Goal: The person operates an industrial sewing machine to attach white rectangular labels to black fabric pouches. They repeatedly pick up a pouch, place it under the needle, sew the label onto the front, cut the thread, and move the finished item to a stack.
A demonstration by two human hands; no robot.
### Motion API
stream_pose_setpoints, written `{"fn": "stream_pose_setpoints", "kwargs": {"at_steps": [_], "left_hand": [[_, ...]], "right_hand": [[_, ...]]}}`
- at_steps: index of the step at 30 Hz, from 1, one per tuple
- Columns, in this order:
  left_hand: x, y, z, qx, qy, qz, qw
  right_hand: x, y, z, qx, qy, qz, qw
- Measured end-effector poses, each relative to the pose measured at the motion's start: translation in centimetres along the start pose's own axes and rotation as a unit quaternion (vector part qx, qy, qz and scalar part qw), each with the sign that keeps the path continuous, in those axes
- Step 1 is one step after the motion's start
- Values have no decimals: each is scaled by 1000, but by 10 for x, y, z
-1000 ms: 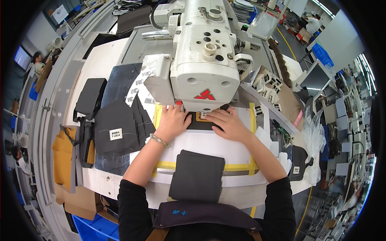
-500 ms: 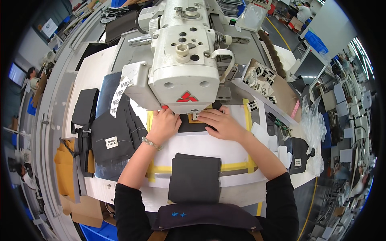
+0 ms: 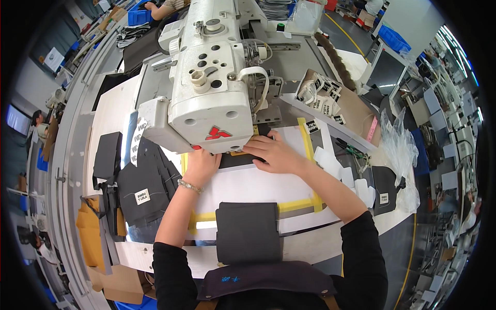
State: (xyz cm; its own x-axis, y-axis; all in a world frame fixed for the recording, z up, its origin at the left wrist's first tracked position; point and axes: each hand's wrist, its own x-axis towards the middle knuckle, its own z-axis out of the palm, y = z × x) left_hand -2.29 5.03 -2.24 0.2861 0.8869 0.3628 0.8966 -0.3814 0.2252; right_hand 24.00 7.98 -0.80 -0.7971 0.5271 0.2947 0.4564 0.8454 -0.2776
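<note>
A large white sewing machine (image 3: 212,88) fills the upper middle. Under its head lies a dark fabric piece (image 3: 238,159) on a white table surface (image 3: 258,186) edged with yellow tape. My left hand (image 3: 200,166) presses flat on the left end of that piece, a bracelet at its wrist. My right hand (image 3: 274,154) presses flat on its right part, fingers pointing left toward the needle area. The needle itself is hidden by the machine head. A folded dark fabric piece (image 3: 248,231) lies near my body.
Left of the machine lies a stack of dark fabric pieces with white labels (image 3: 139,188). A tray of small labels (image 3: 323,95) stands at the right, beside clear plastic bags (image 3: 400,150) and another dark piece (image 3: 383,188). Cardboard (image 3: 90,237) sits at lower left. Other people work far left.
The view has tilted, so the machine head sits higher and more to the left. Both hands stay pressed on the dark piece under the machine, the right one slightly further right.
</note>
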Motion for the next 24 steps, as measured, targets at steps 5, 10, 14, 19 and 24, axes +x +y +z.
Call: {"fn": "stream_pose_setpoints", "kwargs": {"at_steps": [5, 10, 14, 19, 24], "left_hand": [[4, -3, 6, -68, 61, 5, 996], [3, -3, 2, -82, 39, -9, 996], [2, -3, 3, -79, 38, -11, 996], [0, -6, 10, -75, 36, -26, 996], [1, -7, 13, -93, 11, -52, 994]], "right_hand": [[4, 7, 0, -2, -10, 1, 1000], [2, 5, 0, -14, -7, -8, 1000], [0, 3, 6, -20, 47, -9, 999], [-4, 4, 5, -56, 91, -19, 994], [-6, 3, 2, -49, 80, -27, 995]]}}
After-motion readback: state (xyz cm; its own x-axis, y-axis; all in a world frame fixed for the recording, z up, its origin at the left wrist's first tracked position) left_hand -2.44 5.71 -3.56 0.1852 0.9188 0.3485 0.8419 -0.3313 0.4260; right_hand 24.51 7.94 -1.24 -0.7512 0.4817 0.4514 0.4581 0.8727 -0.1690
